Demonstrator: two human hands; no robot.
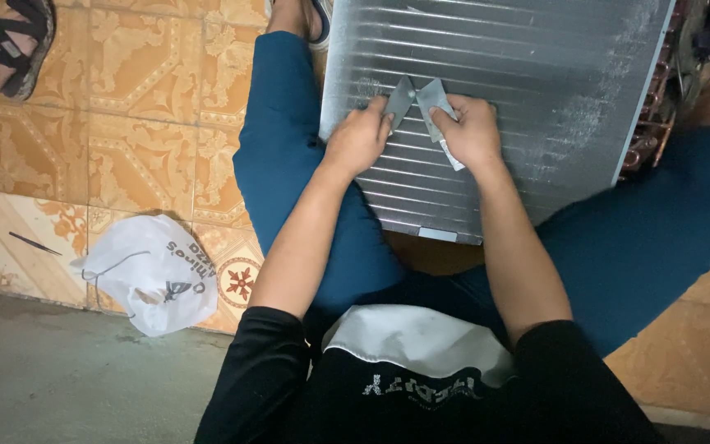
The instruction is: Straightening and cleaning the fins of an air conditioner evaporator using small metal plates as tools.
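Note:
A large silver finned metal panel (536, 74) rests across my legs, its ribbed face up. My left hand (358, 140) pinches one end of a small grey strip of tape or foil (400, 100) against the panel. A second grey piece with a white backing (435, 103) is pinched by my right hand (472, 130). The two pieces meet in a V shape between my hands, near the panel's left side.
Copper tubing (655, 123) shows at the panel's right edge. A crumpled white plastic bag (154, 271) lies on the patterned tile floor (125, 123) at left, with a thin dark stick (34, 243) beside it. Another person's sandalled foot (2, 45) is at top left.

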